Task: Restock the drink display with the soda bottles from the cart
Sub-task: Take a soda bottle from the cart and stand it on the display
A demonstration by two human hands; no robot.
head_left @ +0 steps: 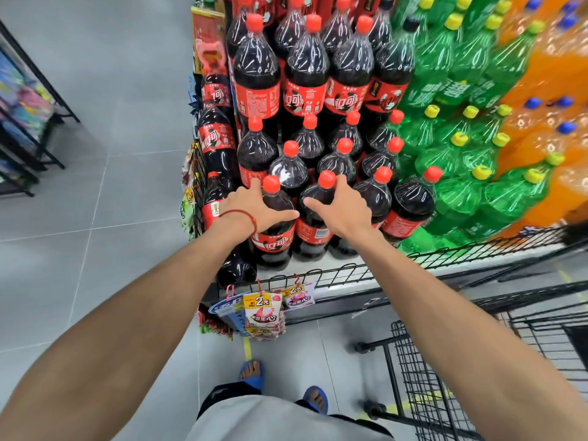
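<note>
1. Grey floor (95,186) tiles are running round a tall drink display (305,265) in a shop aisle, and both hands are working at its lowest front row.
2. On the left hand (251,211), the fingers (254,189) are spreading wide over the shoulder of the corner cola bottle (273,241). The thumb is lying across the front, so the hand is clasping the bottle just under its red cap.
3. The right hand (346,211) is clasping the neighbouring cola bottle (313,232) the same way, with its thumb pointing inward.
4. Both bottles are standing upright on the display, touching each other, just behind the wire rail (334,275).
5. This looks like seating and squaring the front row. Doing it well probably means:
   - keeping each bottle upright;
   - easing it back against the row behind;
   - turning the labels outward;
   - watching the corner bottle, which is sitting at the open edge.
6. Green soda bottles (461,192) are stacking up to the right.
7. The cart (423,393) is standing at the right, and its load is out of view.
</note>
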